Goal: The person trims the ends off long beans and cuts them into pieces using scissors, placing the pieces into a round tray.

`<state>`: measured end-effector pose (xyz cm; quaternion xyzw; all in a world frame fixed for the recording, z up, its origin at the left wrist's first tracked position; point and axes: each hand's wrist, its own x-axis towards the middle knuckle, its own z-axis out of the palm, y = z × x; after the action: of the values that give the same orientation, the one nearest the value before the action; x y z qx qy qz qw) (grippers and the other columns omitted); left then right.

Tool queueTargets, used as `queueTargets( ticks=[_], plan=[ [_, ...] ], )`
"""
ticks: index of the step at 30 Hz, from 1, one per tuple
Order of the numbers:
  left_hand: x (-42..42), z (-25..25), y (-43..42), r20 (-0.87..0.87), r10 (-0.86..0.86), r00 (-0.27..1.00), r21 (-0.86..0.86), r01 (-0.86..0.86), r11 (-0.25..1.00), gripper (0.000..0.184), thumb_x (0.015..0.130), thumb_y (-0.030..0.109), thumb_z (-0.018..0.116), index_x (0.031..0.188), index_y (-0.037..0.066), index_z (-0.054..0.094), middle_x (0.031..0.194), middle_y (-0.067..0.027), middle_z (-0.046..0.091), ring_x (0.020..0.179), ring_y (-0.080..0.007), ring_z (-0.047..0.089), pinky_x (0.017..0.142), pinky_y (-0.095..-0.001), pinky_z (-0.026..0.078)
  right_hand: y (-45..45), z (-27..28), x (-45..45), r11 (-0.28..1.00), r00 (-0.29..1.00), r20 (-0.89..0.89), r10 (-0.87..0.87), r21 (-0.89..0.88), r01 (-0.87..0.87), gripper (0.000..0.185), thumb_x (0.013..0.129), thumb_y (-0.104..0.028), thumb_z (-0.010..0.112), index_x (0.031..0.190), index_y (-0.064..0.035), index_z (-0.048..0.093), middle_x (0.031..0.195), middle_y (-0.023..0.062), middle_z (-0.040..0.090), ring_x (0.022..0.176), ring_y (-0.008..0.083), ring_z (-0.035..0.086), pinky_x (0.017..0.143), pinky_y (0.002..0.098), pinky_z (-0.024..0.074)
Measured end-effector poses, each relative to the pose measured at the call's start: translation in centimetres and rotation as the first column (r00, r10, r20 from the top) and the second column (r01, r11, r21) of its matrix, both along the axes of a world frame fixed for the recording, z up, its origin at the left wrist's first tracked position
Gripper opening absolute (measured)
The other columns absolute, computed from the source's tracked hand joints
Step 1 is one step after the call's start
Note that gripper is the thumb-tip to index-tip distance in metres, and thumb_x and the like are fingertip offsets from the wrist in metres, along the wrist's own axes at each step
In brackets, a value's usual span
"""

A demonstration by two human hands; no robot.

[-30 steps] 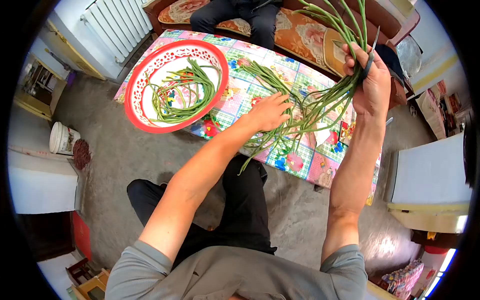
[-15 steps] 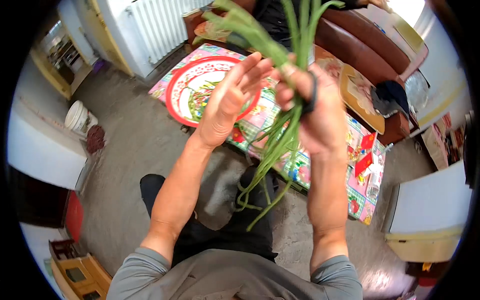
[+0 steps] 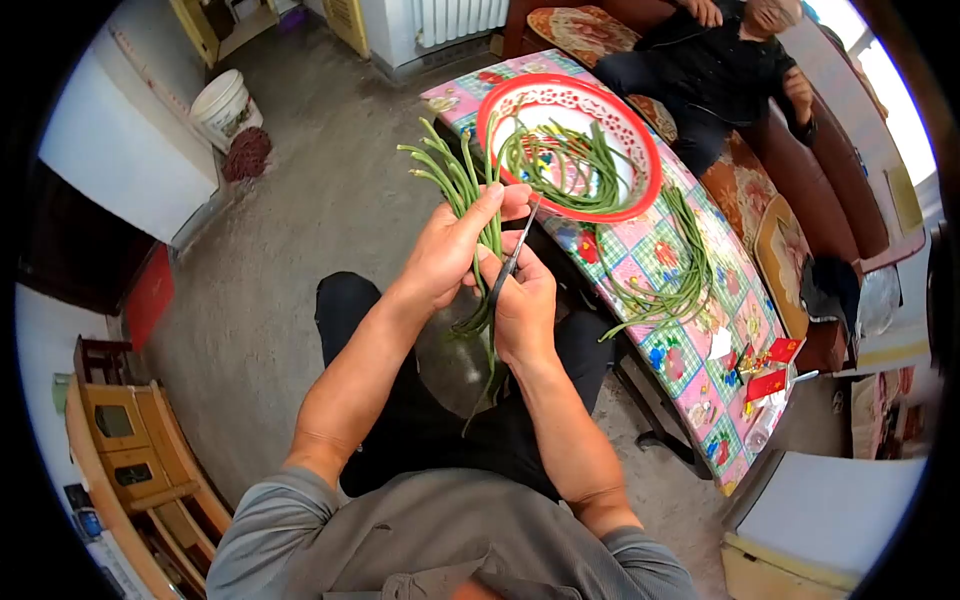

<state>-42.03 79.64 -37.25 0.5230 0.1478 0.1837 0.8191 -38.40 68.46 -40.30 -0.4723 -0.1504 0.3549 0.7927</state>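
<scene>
My left hand (image 3: pixel 455 240) is wrapped round a bunch of long green beans (image 3: pixel 450 170), their ends fanning out above the thumb and their tails hanging below. Close beside it, my right hand (image 3: pixel 525 300) grips a pair of black-handled scissors (image 3: pixel 508 268), blades pointing up toward the basin. Whether the right fingers also touch the bean stems is hard to see. Just beyond my hands, a red-rimmed enamel basin (image 3: pixel 640 190) holds more long beans (image 3: pixel 600 175). Another heap of long beans (image 3: pixel 690 275) lies on the table to its right.
The low table (image 3: pixel 735 270) has a patterned cloth, with red packets (image 3: pixel 767 385) at its right end. Someone in dark clothes (image 3: pixel 715 70) sits on the brown sofa (image 3: pixel 850 190) behind it. A white bucket (image 3: pixel 228 105) stands on the floor at left.
Both hands have come down and closer to my body. The left hand, open before, now holds the beans. The view has shifted, showing the basin and the loose heap more fully.
</scene>
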Motion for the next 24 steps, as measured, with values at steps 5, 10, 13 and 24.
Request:
queueTargets(
  ticks=[5,10,13,24],
  plan=[
    [-1.3,-2.9,2.5,0.128,0.091,0.988,-0.04,-0.086,0.995,0.038,0.109,0.032,0.042,0.113,-0.001,0.061,0.129,-0.0219,0.063,0.111,-0.0258,0.066,0.096,-0.037,0.055,2.1,-2.2,-2.4,0.992,0.99,0.081,-0.117,0.052,0.113,0.031,0.096,-0.013,0.07,0.121,0.004,0.062,0.109,0.0072,0.069,0.097,0.0116,0.064,0.086,0.0251,0.0506],
    [-2.1,-4.5,3.2,0.171,0.221,0.96,-0.132,-0.2,0.971,0.031,0.109,0.031,0.044,0.101,0.004,0.055,0.081,-0.0094,0.065,0.078,-0.0216,0.068,0.08,-0.0378,0.057,1.7,-2.4,-2.2,0.956,0.892,0.374,-0.254,-0.042,0.29,0.026,0.095,-0.009,0.07,0.117,0.0035,0.063,0.107,0.0062,0.068,0.096,0.0109,0.063,0.086,0.0248,0.0505],
    [-3.0,-4.7,3.1,0.11,0.153,0.982,-0.091,-0.143,0.985,0.03,0.109,0.031,0.046,0.1,0.004,0.054,0.072,-0.0024,0.054,0.062,-0.013,0.055,0.064,-0.0302,0.05,0.8,-1.2,-1.3,0.941,0.835,0.476,-0.275,-0.044,0.335,0.025,0.094,-0.006,0.071,0.115,0.0032,0.064,0.1,0.0049,0.067,0.092,0.0092,0.062,0.083,0.0238,0.0506],
    [-2.9,-8.9,0.0,0.008,0.162,0.987,0.492,-0.145,0.859,0.022,0.1,0.016,0.061,0.114,0.003,0.05,0.094,-0.0024,0.063,0.088,-0.0086,0.059,0.073,-0.0279,0.051,0.8,-0.4,0.0,0.964,0.672,0.739,-0.05,-0.141,0.227,0.032,0.084,-0.006,0.079,0.113,0.0023,0.069,0.093,0.0012,0.062,0.082,0.0076,0.058,0.074,0.0235,0.0468]
  ],
)
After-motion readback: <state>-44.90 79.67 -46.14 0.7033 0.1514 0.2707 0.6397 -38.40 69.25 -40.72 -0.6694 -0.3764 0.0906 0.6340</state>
